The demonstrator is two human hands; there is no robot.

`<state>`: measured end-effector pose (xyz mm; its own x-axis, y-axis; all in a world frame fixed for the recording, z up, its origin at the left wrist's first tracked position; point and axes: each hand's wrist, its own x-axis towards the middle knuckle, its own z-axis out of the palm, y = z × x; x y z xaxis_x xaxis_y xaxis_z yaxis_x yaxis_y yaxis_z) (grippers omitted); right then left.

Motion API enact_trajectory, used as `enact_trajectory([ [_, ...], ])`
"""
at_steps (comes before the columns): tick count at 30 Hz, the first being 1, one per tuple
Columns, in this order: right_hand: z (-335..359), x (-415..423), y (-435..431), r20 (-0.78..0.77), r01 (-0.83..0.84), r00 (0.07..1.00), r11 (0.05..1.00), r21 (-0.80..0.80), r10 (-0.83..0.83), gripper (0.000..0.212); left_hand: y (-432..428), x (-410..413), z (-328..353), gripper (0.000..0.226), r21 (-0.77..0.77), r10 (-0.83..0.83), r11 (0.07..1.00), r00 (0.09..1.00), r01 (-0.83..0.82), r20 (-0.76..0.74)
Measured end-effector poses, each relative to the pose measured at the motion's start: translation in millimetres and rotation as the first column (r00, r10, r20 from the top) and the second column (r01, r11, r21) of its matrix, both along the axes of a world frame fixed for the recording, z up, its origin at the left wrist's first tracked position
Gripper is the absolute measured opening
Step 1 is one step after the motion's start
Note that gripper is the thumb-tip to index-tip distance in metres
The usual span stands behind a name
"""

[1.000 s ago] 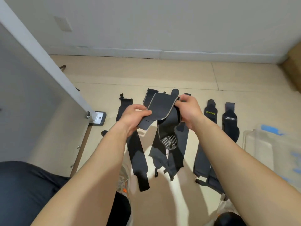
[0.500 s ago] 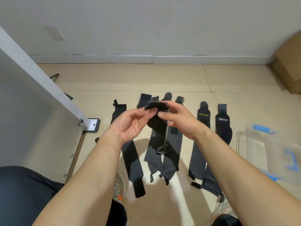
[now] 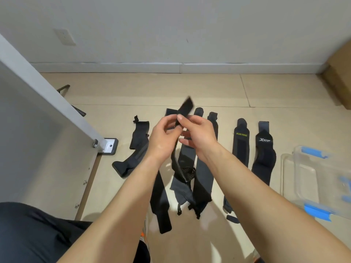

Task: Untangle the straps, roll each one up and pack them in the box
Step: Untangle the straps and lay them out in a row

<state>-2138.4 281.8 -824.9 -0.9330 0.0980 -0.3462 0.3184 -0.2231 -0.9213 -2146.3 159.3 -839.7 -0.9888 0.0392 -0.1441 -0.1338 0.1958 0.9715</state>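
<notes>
Head camera, centre of the frame, lifted clear of the beige floor (image 3: 209, 88): a black strap (image 3: 186, 108), flat and matte, its upper end poking up and to the right above the fingers and blurred at the tip. Below the hands, hanging in a narrow, edge-on curve down to a ribbed, comb-like patch at the lower end. Just left of centre, the left hand (image 3: 163, 137), back toward the camera, fingers curled in round the strap. Just beside it, the right hand (image 3: 200, 133), thumb and forefinger pinching the strap near the upper end, the other fingers loosely bent beneath. Both forearms bare, reaching up from the lower edge. Behind the hands, laid side by side in a row across the middle of the floor, more black straps: a crumpled strap (image 3: 139, 141) at left, a long flat strap (image 3: 161, 207) partly under the left forearm, an overlapping pair (image 3: 203, 179) at centre with loose ends tangled at the bottom, a strap lettered XUEYING (image 3: 240, 147) in yellow, and a white-logo strap (image 3: 264, 156) furthest right. At the right edge, well apart from the held strap, a clear plastic box (image 3: 288, 168) with blue latches. In the upper right corner, a cardboard carton (image 3: 341, 76). Along the left side, a slanted white panel (image 3: 47, 88) ending in a metal foot bracket (image 3: 110, 147).
</notes>
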Motion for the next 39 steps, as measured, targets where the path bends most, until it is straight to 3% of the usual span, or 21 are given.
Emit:
enact_trajectory([
  [3,6,-5,-4,0.025,-0.091,0.995,0.996,-0.014,0.092,0.02,-8,-8,-3,0.018,0.138,-0.044,0.99,0.996,0.033,0.075],
  [5,4,-11,-3,0.03,-0.136,0.99,0.99,0.029,0.135,0.023,-16,-20,-12,0.017,0.106,0.055,0.992,0.994,-0.064,0.092],
  [8,-12,-24,3,0.029,-0.108,0.994,0.983,0.145,0.105,0.026,-31,-46,-39,0.04,0.023,0.262,0.963,0.948,-0.27,0.182],
  [11,-51,-42,13,0.16,-0.117,0.983,0.983,0.145,0.093,0.025,-43,-72,-61,0.048,0.015,0.31,0.945,0.906,-0.328,0.288],
  [15,-125,-82,24,0.337,-0.202,0.936,0.937,0.284,0.099,0.025,-57,-107,-106,0.031,0.002,0.335,0.931,0.86,-0.364,0.384],
  [19,-188,-149,21,0.34,-0.192,0.939,0.906,0.377,0.058,0.031,-64,-144,-155,0.007,-0.006,0.361,0.915,0.816,-0.402,0.452],
  [20,-201,-166,18,0.319,-0.215,0.945,0.88,0.424,0.077,0.035,-65,-154,-168,0.011,-0.014,0.381,0.905,0.796,-0.425,0.469],
  [22,-228,-195,10,0.277,-0.334,0.939,0.728,0.599,0.202,0.05,-66,-172,-191,0.012,-0.046,0.439,0.876,0.754,-0.48,0.489],
  [24,-253,-216,1,0.319,-0.46,0.877,0.431,0.776,0.361,0.069,-66,-184,-208,0.005,-0.067,0.471,0.859,0.732,-0.508,0.491],
  [25,-265,-224,-3,0.339,-0.471,0.846,0.277,0.838,0.412,0.074,-66,-189,-217,0.001,-0.059,0.468,0.86,0.737,-0.507,0.487],
  [27,-288,-236,-9,0.346,-0.408,0.817,0.038,0.912,0.462,0.077,-65,-195,-232,0.014,-0.04,0.432,0.881,0.766,-0.472,0.476],
  [30,-306,-248,-11,0.342,-0.324,0.77,-0.131,0.937,0.539,0.064,-67,-201,-241,0.014,-0.018,0.409,0.889,0.778,-0.457,0.476],
  [32,-303,-255,-10,0.319,-0.301,0.758,-0.129,0.945,0.569,0.045,-68,-204,-243,0.008,-0.017,0.444,0.869,0.763,-0.495,0.47],
  [34,-294,-258,-7,0.256,-0.276,0.791,-0.049,0.96,0.557,0.032,-69,-202,-240,0.011,-0.014,0.472,0.849,0.747,-0.528,0.469],
  [39,-241,-245,9,0.052,-0.213,0.922,0.391,0.895,0.383,0.018,-64,-188,-206,0.019,0.076,0.428,0.835,0.731,-0.544,0.531],
])
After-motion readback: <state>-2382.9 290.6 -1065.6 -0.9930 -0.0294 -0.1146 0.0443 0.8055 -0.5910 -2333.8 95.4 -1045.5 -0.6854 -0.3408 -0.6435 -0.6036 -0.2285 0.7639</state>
